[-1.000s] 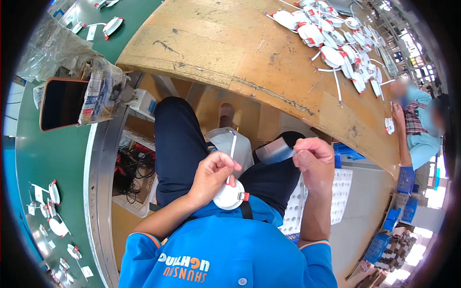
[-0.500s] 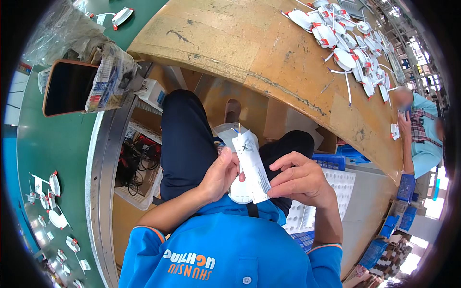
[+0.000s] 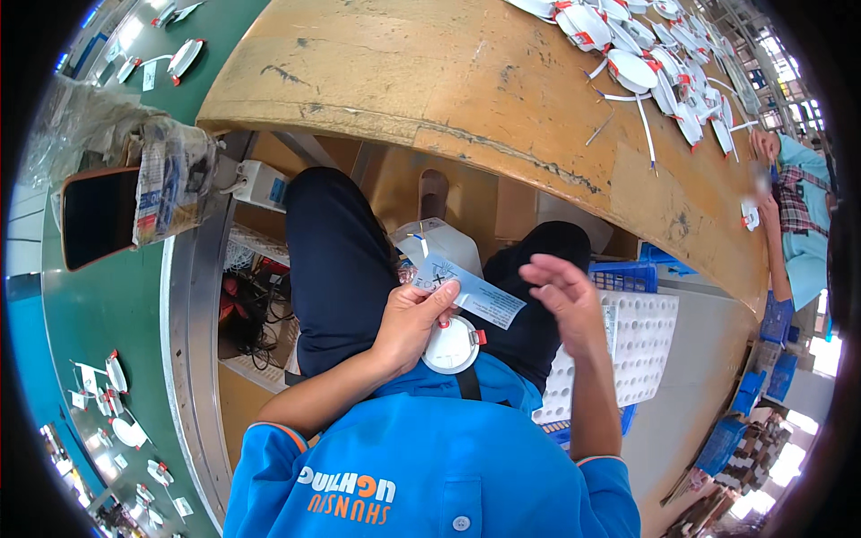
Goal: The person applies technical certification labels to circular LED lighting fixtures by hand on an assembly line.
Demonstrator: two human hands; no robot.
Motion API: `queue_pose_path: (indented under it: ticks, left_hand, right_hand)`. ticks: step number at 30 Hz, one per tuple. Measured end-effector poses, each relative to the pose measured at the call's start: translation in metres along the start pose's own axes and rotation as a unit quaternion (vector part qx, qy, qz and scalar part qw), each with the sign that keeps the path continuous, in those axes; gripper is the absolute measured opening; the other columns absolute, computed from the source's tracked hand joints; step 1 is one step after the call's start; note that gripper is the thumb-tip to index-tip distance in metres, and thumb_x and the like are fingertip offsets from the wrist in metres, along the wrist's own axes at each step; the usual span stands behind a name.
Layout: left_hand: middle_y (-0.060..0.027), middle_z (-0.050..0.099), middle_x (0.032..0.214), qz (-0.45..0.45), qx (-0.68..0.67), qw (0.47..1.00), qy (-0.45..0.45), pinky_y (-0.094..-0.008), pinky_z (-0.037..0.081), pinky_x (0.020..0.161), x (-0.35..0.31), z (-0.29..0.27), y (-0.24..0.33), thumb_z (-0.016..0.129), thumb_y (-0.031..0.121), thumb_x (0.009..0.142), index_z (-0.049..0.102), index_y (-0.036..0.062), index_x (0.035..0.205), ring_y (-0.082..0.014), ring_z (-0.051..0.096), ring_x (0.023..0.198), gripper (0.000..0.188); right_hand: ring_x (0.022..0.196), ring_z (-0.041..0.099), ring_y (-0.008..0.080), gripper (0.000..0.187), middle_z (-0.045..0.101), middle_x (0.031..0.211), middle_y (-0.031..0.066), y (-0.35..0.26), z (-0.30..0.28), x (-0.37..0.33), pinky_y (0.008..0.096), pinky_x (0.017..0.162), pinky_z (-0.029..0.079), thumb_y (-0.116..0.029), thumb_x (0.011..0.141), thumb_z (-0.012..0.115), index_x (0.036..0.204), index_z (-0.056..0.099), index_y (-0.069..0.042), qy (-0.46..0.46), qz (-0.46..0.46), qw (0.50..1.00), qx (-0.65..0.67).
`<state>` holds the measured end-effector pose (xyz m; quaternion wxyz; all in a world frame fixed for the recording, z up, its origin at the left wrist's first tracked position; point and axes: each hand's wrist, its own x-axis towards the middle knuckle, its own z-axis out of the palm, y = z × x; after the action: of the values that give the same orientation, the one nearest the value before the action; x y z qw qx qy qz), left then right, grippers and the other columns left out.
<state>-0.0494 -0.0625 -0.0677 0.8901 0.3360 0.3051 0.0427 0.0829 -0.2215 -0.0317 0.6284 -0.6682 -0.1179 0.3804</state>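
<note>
My left hand [image 3: 414,321] pinches one end of a printed white label strip [image 3: 489,300] between thumb and fingers, above my lap. Bare wire tips [image 3: 419,235] poke out beyond that pinched end. Just below the fingers hangs a round white downlight [image 3: 451,348] with a red clip at its edge. How its cord runs under the hand is hidden. To the right of the strip, my right hand [image 3: 567,296] is raised with its fingers apart and holds nothing.
A worn wooden table [image 3: 359,81] bears a heap of white downlights [image 3: 632,72]. Left, a phone [image 3: 100,215] hangs over a green conveyor belt [image 3: 108,305] carrying more lamps. A perforated white tray [image 3: 641,336] is by my right arm. Another person [image 3: 798,211] sits at the far right.
My right hand has come off the label strip and moved up. The strip has swung to point rightward, uncovering the downlight beneath. The view has shifted a little.
</note>
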Motion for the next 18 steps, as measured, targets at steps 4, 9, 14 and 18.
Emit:
queue_pose_path:
  ticks: [4,9,14,18]
  left_hand:
    - [0.0007,0.052,0.061,0.003,0.034,0.999,-0.005,-0.0195,0.039,0.053,0.004,-0.002,-0.001,0.054,0.020,0.086,0.058,0.0040,0.074,-0.0046,0.046,0.056,0.021]
    - [-0.0039,0.058,0.070,0.023,0.135,0.987,-0.084,-0.0201,0.043,0.059,0.000,-0.007,-0.009,0.045,0.013,0.089,0.051,0.0020,0.107,-0.0092,0.056,0.065,0.022]
    - [-0.0158,0.058,0.093,-0.047,0.040,0.996,-0.065,-0.0307,0.049,0.073,0.009,-0.013,-0.014,0.039,0.005,0.088,0.005,0.0051,0.134,-0.0201,0.060,0.080,0.057]
    - [-0.0126,0.060,0.090,-0.143,0.108,0.980,-0.091,-0.0240,0.048,0.067,0.029,-0.014,-0.009,0.053,0.010,0.083,0.045,-0.0066,0.113,-0.0141,0.059,0.079,0.035]
  right_hand:
    - [0.084,0.055,0.0116,0.024,0.061,0.087,0.0069,0.023,0.025,-0.003,0.0245,0.076,0.043,-0.007,0.072,0.067,0.094,0.059,0.000,0.021,0.048,0.996,0.075]
    - [0.076,0.055,0.0133,0.008,0.061,0.073,0.0036,0.002,0.036,-0.006,0.0252,0.068,0.042,-0.007,0.069,0.069,0.075,0.063,-0.003,0.090,-0.128,0.976,-0.151]
    - [0.077,0.055,0.0207,0.010,0.058,0.073,0.0039,-0.032,0.034,-0.015,0.0299,0.068,0.040,-0.006,0.064,0.068,0.072,0.062,-0.009,0.005,-0.295,0.900,-0.319]
    - [0.073,0.057,0.0200,0.012,0.059,0.073,0.0039,-0.041,0.071,-0.007,0.0302,0.064,0.042,-0.005,0.063,0.069,0.073,0.063,-0.007,-0.168,-0.325,0.870,-0.330]
